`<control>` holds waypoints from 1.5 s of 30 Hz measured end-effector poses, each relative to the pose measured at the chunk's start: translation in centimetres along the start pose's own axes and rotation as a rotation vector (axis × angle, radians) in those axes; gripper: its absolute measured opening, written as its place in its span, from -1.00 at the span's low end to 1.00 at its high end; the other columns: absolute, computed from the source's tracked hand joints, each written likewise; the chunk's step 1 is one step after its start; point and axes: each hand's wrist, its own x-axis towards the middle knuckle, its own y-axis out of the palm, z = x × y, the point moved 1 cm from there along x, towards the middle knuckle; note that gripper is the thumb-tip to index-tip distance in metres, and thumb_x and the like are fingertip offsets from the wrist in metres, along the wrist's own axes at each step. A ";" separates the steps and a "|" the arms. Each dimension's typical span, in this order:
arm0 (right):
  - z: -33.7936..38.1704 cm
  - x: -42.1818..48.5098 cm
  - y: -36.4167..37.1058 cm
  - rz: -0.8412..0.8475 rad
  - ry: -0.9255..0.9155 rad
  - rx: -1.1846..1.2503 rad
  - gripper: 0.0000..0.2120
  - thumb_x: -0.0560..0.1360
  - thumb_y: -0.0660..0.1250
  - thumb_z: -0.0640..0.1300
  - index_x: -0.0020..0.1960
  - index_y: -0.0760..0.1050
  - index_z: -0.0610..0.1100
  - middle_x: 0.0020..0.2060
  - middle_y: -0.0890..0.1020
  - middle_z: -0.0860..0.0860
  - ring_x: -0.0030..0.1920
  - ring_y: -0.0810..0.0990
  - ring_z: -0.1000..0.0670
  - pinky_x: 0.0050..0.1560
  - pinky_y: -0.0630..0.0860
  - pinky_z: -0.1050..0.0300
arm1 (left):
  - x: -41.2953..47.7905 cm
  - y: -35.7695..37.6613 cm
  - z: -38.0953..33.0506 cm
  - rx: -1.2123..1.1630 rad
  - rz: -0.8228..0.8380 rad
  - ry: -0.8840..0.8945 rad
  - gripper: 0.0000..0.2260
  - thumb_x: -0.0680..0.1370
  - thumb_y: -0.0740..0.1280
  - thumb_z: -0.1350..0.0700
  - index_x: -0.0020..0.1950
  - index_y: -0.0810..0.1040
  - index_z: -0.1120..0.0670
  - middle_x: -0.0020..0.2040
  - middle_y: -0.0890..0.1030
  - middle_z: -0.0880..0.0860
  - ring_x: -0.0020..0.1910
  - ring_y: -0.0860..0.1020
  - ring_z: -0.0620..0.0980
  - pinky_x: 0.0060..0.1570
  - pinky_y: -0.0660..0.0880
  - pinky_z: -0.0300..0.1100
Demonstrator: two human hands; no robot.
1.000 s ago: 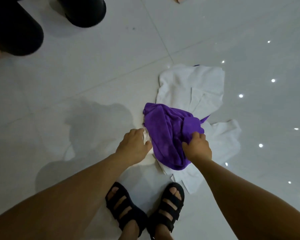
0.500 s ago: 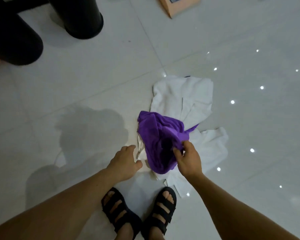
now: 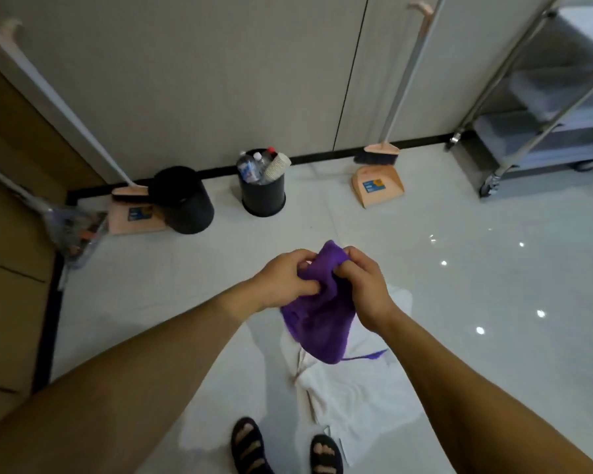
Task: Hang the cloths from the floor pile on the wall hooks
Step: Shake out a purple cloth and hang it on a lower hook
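Note:
A purple cloth [image 3: 317,319] hangs in the air in front of me, bunched at its top. My left hand [image 3: 285,280] and my right hand [image 3: 365,285] both grip that top edge, close together. Below it, white cloths [image 3: 353,395] lie spread on the pale tiled floor by my sandalled feet, with a purple strip [image 3: 370,355] showing among them. A peach hook-shaped handle end [image 3: 421,8] sits high on the grey wall at the right, and another [image 3: 11,27] at the upper left.
Two black bins [image 3: 185,200] [image 3: 262,193] stand by the wall, the right one full of bottles. Peach dustpans [image 3: 377,186] [image 3: 134,217] with brooms lean there. A metal trolley [image 3: 534,107] stands at the right. Brown panelling [image 3: 11,234] runs along the left.
The purple cloth has been lifted off the floor pile. My left hand, empty before, now grips it too. The view has tilted up from the floor to the wall.

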 end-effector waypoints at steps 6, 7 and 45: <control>11.3 -1.2 1.3 0.138 -0.144 -0.163 -0.94 0.33 0.35 -0.14 -0.19 0.55 -0.07 -0.33 0.61 0.01 -0.29 0.55 0.08 -0.25 0.49 0.20 | -7.1 -7.0 -8.6 0.008 -0.360 -0.035 -0.80 0.39 0.48 0.08 -0.06 0.56 0.08 -0.13 0.66 0.06 -0.15 0.62 0.03 -0.12 0.55 -0.04; 12.6 -1.6 1.3 0.159 -0.158 -0.190 -0.94 0.33 0.37 -0.14 -0.19 0.56 -0.05 -0.34 0.62 0.04 -0.31 0.56 0.11 -0.26 0.49 0.22 | -8.5 -8.0 -9.8 0.065 -0.426 -0.031 -0.79 0.37 0.51 0.07 -0.07 0.57 0.07 -0.12 0.66 0.06 -0.13 0.63 0.04 -0.09 0.55 -0.04; 27.9 -24.9 26.4 0.938 -0.592 -0.173 -0.86 0.48 0.41 -0.30 0.01 0.50 -0.25 -0.11 0.63 -0.13 -0.10 0.60 -0.04 0.00 0.56 0.05 | -52.4 -14.2 -17.3 -0.257 -1.034 -0.021 -0.83 0.23 0.37 0.00 -0.20 0.57 -0.03 -0.28 0.59 -0.06 -0.26 0.53 -0.08 -0.34 0.39 -0.26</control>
